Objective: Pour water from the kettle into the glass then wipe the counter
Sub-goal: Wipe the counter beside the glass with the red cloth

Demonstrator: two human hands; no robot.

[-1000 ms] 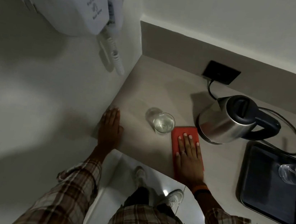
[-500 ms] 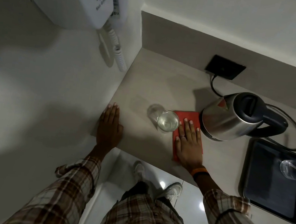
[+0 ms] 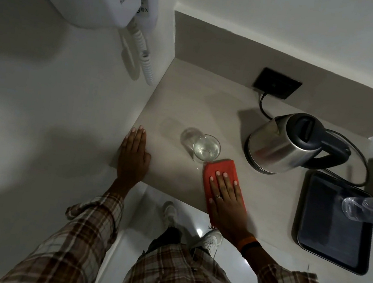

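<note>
Still, glass (image 3: pixel 206 147) clear, part-filled.

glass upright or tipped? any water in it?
Upright: the glass stands on the counter, rim up. Water shows inside; exact level cannot be told.

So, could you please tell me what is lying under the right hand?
The right hand lies flat on a red cloth spread on the counter, beside the glass. The counter under the cloth is covered, so any remaining water there cannot be seen.
</note>
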